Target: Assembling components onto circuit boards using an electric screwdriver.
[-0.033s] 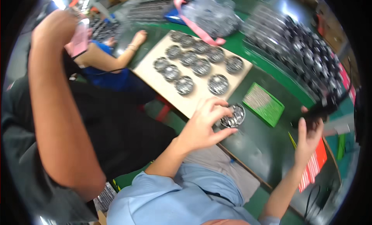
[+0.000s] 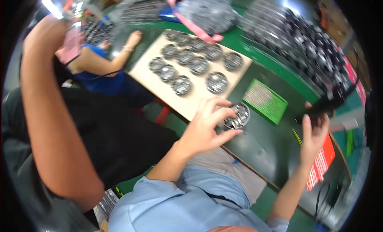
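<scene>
My left hand point(image 2: 205, 126) has its thumb and fingers curved round the near-left side of a round metal part point(image 2: 239, 116), which lies on the dark green table and has a shiny, many-holed face. At the right, the fingers of my right hand point(image 2: 314, 138) are round a black corded power tool point(image 2: 325, 106), blurred, that looks like an electric screwdriver. Between the hands, a little farther off, sits a green tray point(image 2: 275, 110) with many small, thin metal pieces point(image 2: 258, 94) in its left part. Several similar round metal parts point(image 2: 216, 82) stand on a pale board point(image 2: 191, 102) beyond my left hand.
A clear plastic tray stack point(image 2: 263, 22) with many dark round parts point(image 2: 311, 48) stands at the far right. Clear plastic bags point(image 2: 209, 12) and a pink strap point(image 2: 187, 18) lie at the back. Close on my left is another person's bare arm point(image 2: 60, 128); a person in blue point(image 2: 99, 78) sits beyond.
The whole view has shifted slightly, so table things appear a little farther left and up. Both hands keep nearly the same places by the round part and the black tool.
</scene>
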Motion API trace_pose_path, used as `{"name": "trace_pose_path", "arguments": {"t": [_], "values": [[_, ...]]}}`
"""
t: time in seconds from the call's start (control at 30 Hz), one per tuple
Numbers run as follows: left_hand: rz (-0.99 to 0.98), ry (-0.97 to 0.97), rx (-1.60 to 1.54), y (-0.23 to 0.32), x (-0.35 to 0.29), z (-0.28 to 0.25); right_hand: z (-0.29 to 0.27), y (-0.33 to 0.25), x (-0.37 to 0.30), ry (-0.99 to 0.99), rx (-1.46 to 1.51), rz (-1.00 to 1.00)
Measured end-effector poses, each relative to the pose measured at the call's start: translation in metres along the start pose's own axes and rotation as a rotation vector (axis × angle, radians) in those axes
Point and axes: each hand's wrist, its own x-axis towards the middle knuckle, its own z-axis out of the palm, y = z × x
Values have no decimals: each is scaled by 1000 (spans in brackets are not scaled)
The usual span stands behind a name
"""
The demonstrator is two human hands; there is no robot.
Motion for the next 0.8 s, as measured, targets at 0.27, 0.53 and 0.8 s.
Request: {"name": "trace_pose_path", "arguments": {"t": [0.27, 0.53, 0.8], "values": [[166, 17, 61, 21, 14, 42, 8, 10, -16, 170, -80, -66], [276, 35, 152, 30, 13, 71, 14, -5, -39, -349, 181, 249], [120, 1, -195, 31, 6, 88, 21, -1, -45, -450, 145, 387]]}}
